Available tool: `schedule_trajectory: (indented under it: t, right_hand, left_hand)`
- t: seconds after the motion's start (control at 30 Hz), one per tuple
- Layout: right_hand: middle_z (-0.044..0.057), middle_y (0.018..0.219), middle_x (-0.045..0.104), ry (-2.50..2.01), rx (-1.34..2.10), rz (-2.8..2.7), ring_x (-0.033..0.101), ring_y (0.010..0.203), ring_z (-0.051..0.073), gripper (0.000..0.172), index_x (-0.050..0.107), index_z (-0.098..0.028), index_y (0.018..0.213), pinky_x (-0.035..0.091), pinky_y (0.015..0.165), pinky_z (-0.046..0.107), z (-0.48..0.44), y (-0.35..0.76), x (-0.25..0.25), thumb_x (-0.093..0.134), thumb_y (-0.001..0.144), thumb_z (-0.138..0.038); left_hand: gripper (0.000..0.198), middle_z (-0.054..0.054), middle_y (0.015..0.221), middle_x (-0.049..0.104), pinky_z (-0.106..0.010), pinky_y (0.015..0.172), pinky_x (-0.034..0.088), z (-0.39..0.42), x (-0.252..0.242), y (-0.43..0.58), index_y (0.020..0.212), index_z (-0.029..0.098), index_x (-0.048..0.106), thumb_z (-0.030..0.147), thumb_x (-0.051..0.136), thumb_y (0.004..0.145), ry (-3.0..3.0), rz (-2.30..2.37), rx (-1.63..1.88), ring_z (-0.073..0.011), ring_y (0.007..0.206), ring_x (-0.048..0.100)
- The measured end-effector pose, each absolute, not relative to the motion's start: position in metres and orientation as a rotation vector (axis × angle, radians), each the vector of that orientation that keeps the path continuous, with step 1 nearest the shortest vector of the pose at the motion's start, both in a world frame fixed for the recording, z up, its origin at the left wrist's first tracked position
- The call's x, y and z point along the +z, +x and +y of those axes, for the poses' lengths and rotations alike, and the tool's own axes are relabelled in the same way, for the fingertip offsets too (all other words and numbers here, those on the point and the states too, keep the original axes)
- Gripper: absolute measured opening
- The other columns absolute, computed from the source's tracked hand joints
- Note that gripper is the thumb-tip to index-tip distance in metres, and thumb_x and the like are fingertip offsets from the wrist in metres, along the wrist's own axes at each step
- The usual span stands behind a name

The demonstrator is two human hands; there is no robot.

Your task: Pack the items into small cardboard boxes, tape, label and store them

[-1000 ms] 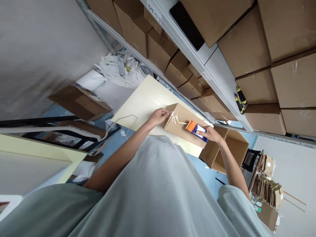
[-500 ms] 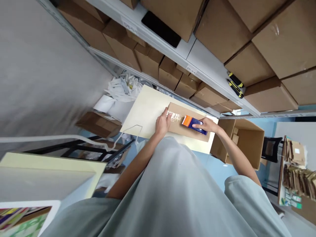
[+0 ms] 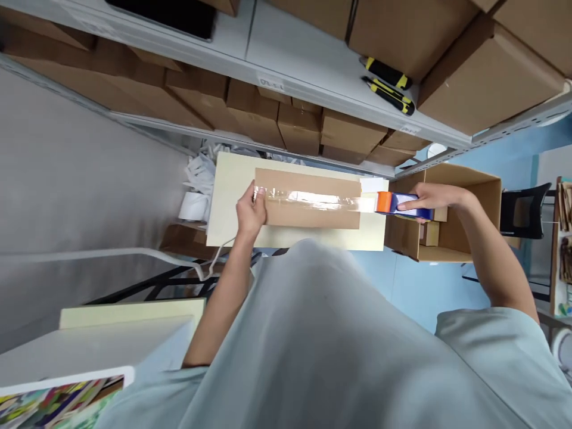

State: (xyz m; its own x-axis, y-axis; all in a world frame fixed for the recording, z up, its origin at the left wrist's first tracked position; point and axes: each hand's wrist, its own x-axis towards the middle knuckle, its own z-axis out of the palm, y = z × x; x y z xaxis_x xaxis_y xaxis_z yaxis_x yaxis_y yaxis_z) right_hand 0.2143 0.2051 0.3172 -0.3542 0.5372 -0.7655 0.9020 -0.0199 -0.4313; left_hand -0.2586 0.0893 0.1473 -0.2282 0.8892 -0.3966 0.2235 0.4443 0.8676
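A flat brown cardboard box (image 3: 308, 217) lies on a cream board (image 3: 232, 208). My left hand (image 3: 251, 211) grips its left end, the thumb on top. Clear shiny tape (image 3: 313, 198) runs along the box's length and stretches past its right edge to an orange and blue tape dispenser (image 3: 395, 204). Wrapped round that dispenser, just off the box's right side, is my right hand (image 3: 424, 201).
Above is a shelf (image 3: 304, 59) with cartons, two yellow-black cutters (image 3: 388, 86) and a black flat object (image 3: 170, 15). An open carton (image 3: 460, 226) stands at the right. White crumpled paper (image 3: 199, 179) and a white cable (image 3: 147, 253) are at the left.
The dispenser in my right hand has moved right, from over the box to beyond its right edge, and the tape strip is longer. The view has turned, so the box now appears level.
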Motion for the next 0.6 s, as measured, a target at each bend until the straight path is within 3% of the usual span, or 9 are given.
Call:
schedule_trajectory:
  t: [0.27,0.4,0.5,0.6]
  right_hand:
    - [0.008,0.061,0.071,1.439,-1.389,1.720,0.069,0.058,0.022,0.071,0.071,-0.019,0.069,0.054,0.060,0.034,0.209,0.230,0.269,0.082,0.072,-0.089]
    - [0.012,0.062,0.072,1.414,-1.078,1.798,0.072,0.063,0.026,0.075,0.076,-0.014,0.079,0.056,0.065,0.036,0.203,0.195,0.236,0.076,0.080,-0.090]
    - [0.018,0.081,0.080,1.456,-0.732,1.860,0.079,0.084,0.032,0.070,0.080,-0.010,0.097,0.058,0.076,0.036,0.191,0.162,0.222,0.078,0.087,-0.079]
    - [0.024,0.107,0.082,1.554,-0.507,1.836,0.079,0.105,0.037,0.046,0.080,-0.009,0.113,0.058,0.085,0.038,0.173,0.137,0.216,0.081,0.096,-0.052]
  left_hand:
    - [0.062,-0.004,0.126,0.076,-0.035,0.112,0.051,0.092,0.135,-0.261,0.128,0.017,0.068,0.071,0.055,0.101,1.225,1.879,0.870,-0.0260,0.124,0.066]
    - [0.059,0.000,0.127,0.075,-0.036,0.112,0.051,0.090,0.131,-0.262,0.129,0.016,0.065,0.067,0.047,0.107,1.314,1.901,0.804,-0.0230,0.120,0.065]
    - [0.061,-0.006,0.125,0.077,-0.037,0.108,0.055,0.089,0.124,-0.259,0.124,0.014,0.067,0.066,0.040,0.107,1.332,2.009,0.795,-0.0240,0.115,0.067]
    - [0.056,-0.008,0.120,0.078,-0.040,0.107,0.056,0.087,0.118,-0.259,0.121,0.015,0.068,0.061,0.040,0.107,1.348,2.061,0.777,-0.0258,0.114,0.070]
